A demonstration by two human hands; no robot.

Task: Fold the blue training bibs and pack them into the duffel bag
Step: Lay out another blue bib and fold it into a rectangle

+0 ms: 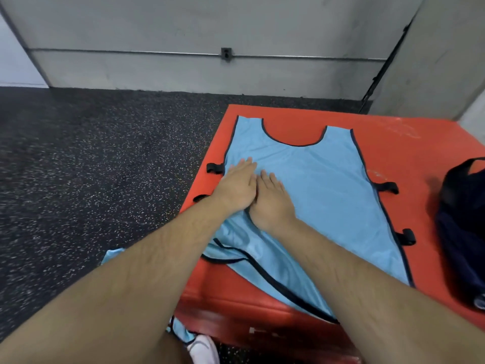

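We are keeping both grips open, with nothing grasped. The left grip (236, 187) is lying palm-down with straight fingers. The right grip (273, 203) is lying flat just beside it, and the two are touching along their inner edges. Both are pressing on the left half of a light blue training bib (328, 185), near its middle.

The bib is lying spread out on a red padded mat (393, 143), with its scooped neckline pointing away from us, toward the wall. Dark piping is running along all its edges. Black strap loops (388, 187) are sticking out at both side edges. The near end of the bib is lying bunched under our forearms, and one corner is reaching the front edge of the mat.

The dark navy duffel bag (462, 219) is resting on the right side of the mat, apart from the bib and partly cut off by the frame edge.

More light blue fabric (112, 254) is showing beside the mat's left edge, partly hidden by our left forearm. A white shoe (207, 348) is standing on the speckled black floor (91, 166). A grey wall (183, 27) with a horizontal metal conduit (131, 52) is standing beyond.
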